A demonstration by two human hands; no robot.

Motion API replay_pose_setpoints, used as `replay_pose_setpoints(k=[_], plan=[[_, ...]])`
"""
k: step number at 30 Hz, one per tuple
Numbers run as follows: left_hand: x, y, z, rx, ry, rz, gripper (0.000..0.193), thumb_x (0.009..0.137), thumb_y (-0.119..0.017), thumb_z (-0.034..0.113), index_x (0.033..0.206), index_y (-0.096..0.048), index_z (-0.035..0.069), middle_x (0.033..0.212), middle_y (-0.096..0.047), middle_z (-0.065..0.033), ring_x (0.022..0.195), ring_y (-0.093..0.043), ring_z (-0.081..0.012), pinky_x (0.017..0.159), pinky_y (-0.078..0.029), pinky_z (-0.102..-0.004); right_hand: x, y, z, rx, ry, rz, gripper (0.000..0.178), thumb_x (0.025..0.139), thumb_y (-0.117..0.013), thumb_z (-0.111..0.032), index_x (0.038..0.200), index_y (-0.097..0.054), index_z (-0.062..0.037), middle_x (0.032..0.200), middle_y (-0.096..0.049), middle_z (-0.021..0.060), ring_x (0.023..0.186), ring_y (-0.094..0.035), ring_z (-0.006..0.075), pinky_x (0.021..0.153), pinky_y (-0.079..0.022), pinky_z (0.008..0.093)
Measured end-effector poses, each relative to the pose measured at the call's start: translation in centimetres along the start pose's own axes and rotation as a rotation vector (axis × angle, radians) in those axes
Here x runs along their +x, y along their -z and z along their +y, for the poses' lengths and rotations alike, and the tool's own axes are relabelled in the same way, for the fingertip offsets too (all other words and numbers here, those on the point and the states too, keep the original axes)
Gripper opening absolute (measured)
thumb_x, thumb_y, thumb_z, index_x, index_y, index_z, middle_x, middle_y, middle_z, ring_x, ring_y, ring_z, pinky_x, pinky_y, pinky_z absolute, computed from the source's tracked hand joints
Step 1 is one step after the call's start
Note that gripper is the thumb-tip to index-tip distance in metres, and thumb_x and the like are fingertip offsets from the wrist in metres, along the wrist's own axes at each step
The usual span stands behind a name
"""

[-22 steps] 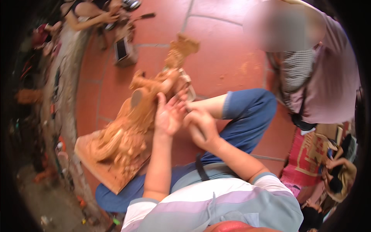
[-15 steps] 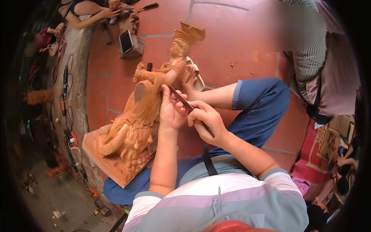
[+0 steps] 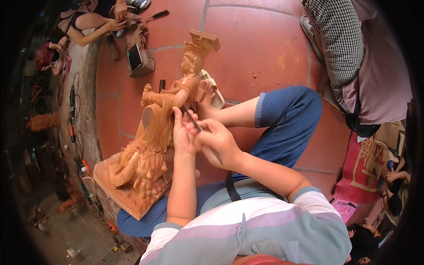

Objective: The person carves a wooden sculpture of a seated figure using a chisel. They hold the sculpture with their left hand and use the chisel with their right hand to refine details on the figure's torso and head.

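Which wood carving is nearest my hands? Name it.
The orange-brown crowned figure, right beside your left hand; the duller brown carving lies farther off, by another person's hands.

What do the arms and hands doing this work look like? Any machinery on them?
No machinery shows. The left hand and right hand are ungloved; the forearms are bare, without visible watch or bracelet. Short sleeves, white and pale purple, end in grey-blue cuffs.
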State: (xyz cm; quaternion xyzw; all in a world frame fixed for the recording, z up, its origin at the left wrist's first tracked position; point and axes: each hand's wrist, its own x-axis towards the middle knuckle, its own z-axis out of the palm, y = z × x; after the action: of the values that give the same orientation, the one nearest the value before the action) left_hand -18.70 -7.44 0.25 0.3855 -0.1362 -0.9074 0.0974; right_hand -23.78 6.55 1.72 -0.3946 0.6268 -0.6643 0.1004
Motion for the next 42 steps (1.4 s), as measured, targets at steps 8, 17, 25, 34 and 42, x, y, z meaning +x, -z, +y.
replay_pose_setpoints(k=[8,17,25,34,42], plan=[[0.5,-1.5,-2.8,0.159,-0.103,-0.095,0.021,0.095,-0.056,0.026,0.101,-0.059,0.006,0.083,-0.065,-0.0024,0.075,-0.064,-0.0101,0.064,-0.056,-0.0213,1.9,5.9,3.5,0.591,-0.424,-0.090,0.012,0.083,-0.045,0.002,0.076,-0.053,-0.0031,0.123,-0.050,0.0161,0.117,-0.049,0.0201,0.099,-0.040,0.0347],[1.1,-2.9,-4.8,0.260,-0.131,-0.001,0.025,0.095,-0.055,0.023,0.115,-0.056,0.007,0.087,-0.061,0.0011,0.069,-0.055,-0.0071,0.058,-0.047,-0.0190,5.1,6.4,7.7,0.159,-0.243,-0.164,0.011,0.080,-0.070,-0.006,0.091,-0.069,-0.0055,0.092,-0.059,0.0038,0.092,-0.058,0.0158,0.081,-0.049,0.0291],[1.6,-2.6,-4.9,1.406,-0.730,-0.061,0.067,0.092,-0.054,0.006,0.149,-0.020,0.012,0.086,-0.062,-0.0043,0.070,-0.057,-0.0079,0.067,-0.049,-0.0239,6.6,4.0,14.3,1.039,-0.656,0.185,0.025,0.092,-0.060,-0.025,0.103,-0.057,-0.0029,0.102,-0.061,0.0098,0.085,-0.065,0.0166,0.073,-0.056,0.0264],[5.3,-1.7,-5.5,1.966,-0.660,0.135,0.085,0.086,-0.055,0.012,0.151,-0.001,0.018,0.075,-0.066,-0.0169,0.066,-0.065,-0.0341,0.062,-0.052,-0.0434,6.5,0.9,16.1,1.198,-0.658,0.191,0.020,0.082,-0.066,-0.001,0.099,-0.056,-0.0052,0.093,-0.059,0.0035,0.085,-0.060,0.0120,0.074,-0.051,0.0255],[6.2,-1.2,-5.6,1.849,-0.680,0.172,0.087,0.085,-0.056,0.017,0.151,0.000,0.020,0.075,-0.066,-0.0192,0.063,-0.065,-0.0372,0.061,-0.053,-0.0440,5.9,0.6,16.8,1.075,-0.512,0.102,0.013,0.083,-0.064,0.001,0.080,-0.054,-0.0067,0.088,-0.063,0.0058,0.099,-0.064,0.0201,0.069,-0.055,0.0290]])
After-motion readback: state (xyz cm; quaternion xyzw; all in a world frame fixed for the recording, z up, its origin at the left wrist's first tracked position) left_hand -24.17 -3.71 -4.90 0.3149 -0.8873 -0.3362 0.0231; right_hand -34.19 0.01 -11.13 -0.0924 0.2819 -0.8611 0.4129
